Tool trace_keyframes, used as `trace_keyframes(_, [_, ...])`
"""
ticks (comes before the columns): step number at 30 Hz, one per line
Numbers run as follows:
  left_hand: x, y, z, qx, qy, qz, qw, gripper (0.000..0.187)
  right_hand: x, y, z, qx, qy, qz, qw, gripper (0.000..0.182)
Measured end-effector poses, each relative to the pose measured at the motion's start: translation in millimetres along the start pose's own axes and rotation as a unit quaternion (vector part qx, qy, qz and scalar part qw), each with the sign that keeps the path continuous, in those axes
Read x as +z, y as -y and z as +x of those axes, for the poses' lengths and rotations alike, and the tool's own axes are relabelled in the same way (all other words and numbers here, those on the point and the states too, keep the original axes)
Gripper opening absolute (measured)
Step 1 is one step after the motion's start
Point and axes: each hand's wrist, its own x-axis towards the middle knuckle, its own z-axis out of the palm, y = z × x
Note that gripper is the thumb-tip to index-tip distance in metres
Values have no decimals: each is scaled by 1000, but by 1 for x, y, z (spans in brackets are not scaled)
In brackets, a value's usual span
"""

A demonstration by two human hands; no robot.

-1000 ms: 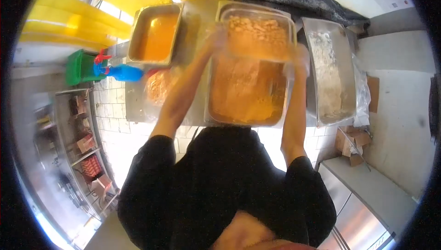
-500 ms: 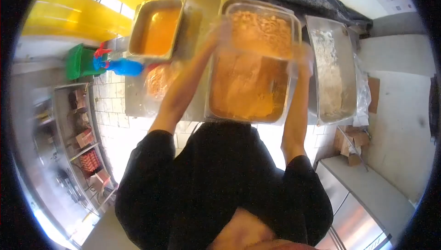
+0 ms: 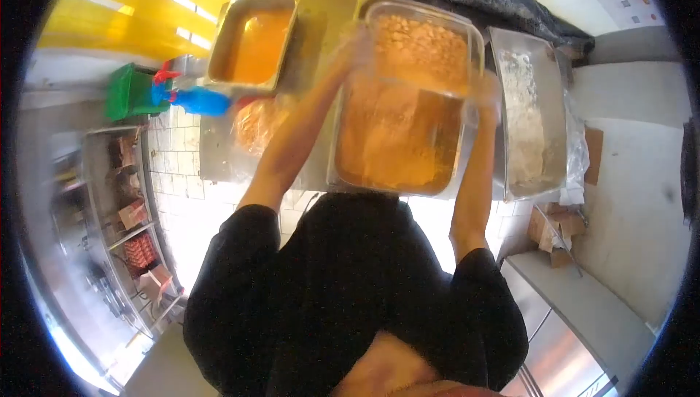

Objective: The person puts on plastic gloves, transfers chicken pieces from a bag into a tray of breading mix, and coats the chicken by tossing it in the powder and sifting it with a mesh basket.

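Observation:
A rectangular basket [image 3: 417, 47], smeared by motion, holds many small pieces coated in orange-brown crumb. My left hand [image 3: 357, 48] grips its left side and my right hand [image 3: 481, 98] its right side; both hands are blurred, their fingers closed at the rim. Beneath the basket is a deep metal pan [image 3: 334, 156] with a heap of orange breading powder [image 3: 397, 138], loose and uneven toward my body. The basket overlaps the far half of this pan.
At the left stand a metal pan of orange liquid [image 3: 255, 47], a blue spray bottle [image 3: 200, 101] with a red head and a bag of orange food [image 3: 255, 126]. To the right is a long pan with white powder [image 3: 526, 120]. A green bin [image 3: 135, 92] stands beyond the table's left side.
Both hands stay on the basket, which has shifted slightly, and the pieces in it lie a little differently. The whole view has moved slightly.

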Motion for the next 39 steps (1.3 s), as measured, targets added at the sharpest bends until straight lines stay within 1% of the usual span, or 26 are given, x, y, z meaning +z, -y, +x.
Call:
trace_keyframes(2, [27, 20, 3, 27, -100, -8, 995, 28, 3, 7, -5, -7, -6, 2, 1000, 33])
trace_keyframes(4, [54, 26, 9, 52, -142, -12, 988, 28, 20, 1, -6, -54, -47, -2, 997, 33])
trace_keyframes(7, [62, 32, 18, 87, -98, 2, 991, 26, 5, -6, 1, -8, -16, 16, 1000, 33])
trace_keyframes(9, [39, 31, 21, 6, -56, -1, 998, 24, 0, -2, 2, 0, -10, 13, 1000, 33])
trace_keyframes(10, [35, 25, 17, -33, -26, -7, 999, 23, 8, -4, 1, -21, -26, 3, 999, 33])
trace_keyframes(11, [34, 24, 19, -40, -14, -4, 999, 23, 15, -6, 0, -49, -46, 3, 998, 33])
trace_keyframes(13, [39, 14, 20, -9, -44, 27, 999, 23, 19, -10, -2, -51, -50, 16, 997, 33])
trace_keyframes(15, [61, -2, 14, 13, -130, 71, 989, 22, 7, -9, 2, 1, -13, 40, 999, 33])
trace_keyframes(16, [60, 0, 15, 11, -140, 68, 988, 22, 3, -5, 2, 11, -6, 40, 999, 33])
trace_keyframes(17, [53, 8, 17, 8, -127, 58, 990, 22, 4, -2, -1, 8, -9, 31, 999, 33])
trace_keyframes(19, [31, 11, 16, -12, -55, 42, 998, 22, 20, -5, -3, -48, -48, 22, 997, 33])
trace_keyframes(21, [33, 8, 19, 1, -9, 76, 997, 22, 21, -14, -1, -50, -57, 33, 997, 33])
trace_keyframes(22, [41, -5, 14, 21, -49, 168, 984, 22, 17, -21, 0, -26, -45, 45, 998, 33])
trace_keyframes(23, [45, -14, 9, 25, -106, 255, 961, 21, 18, -21, 5, 3, -27, 101, 995, 34])
trace_keyframes(24, [43, -15, 0, -2, -157, 282, 947, 23, 21, -22, 11, 33, -12, 156, 987, 35])
trace_keyframes(25, [42, -16, -8, -31, -206, 304, 930, 25, 32, -30, 20, -66, -46, 36, 996, 36])
trace_keyframes(26, [37, -7, -3, -7, -157, 204, 966, 25, 36, -40, 22, -162, -83, -83, 980, 36])
trace_keyframes(27, [31, 7, 5, 1, -96, 81, 992, 25, 24, -20, 9, -108, -27, 6, 994, 38])
trace_keyframes(28, [34, 7, 5, 4, -90, 34, 995, 25, 11, 2, -6, -45, 17, 90, 995, 40])
trace_keyframes(30, [44, 2, 1, 13, -143, 20, 989, 25, 8, -7, 6, 7, -32, -65, 997, 42])
trace_keyframes(31, [43, 6, 2, 6, -141, 9, 990, 25, 16, -8, 11, 1, -31, -66, 997, 42])
trace_keyframes(32, [34, 13, 4, -9, -101, -14, 995, 25, 22, -8, 5, -47, -26, -4, 999, 44])
trace_keyframes(34, [24, 18, 10, -35, -37, -61, 997, 25, 26, -24, -2, -84, -30, 57, 994, 47])
trace_keyframes(36, [29, 19, 11, -10, -71, -136, 988, 25, 23, -24, 0, 45, 33, 194, 979, 45])
trace_keyframes(37, [32, 21, 9, -3, -109, -162, 981, 25, 23, -20, 3, 40, 35, 195, 979, 45])
trace_keyframes(39, [23, 23, 6, -46, -114, -147, 981, 26, 2, 27, -15, 66, 6, -59, 996, 45])
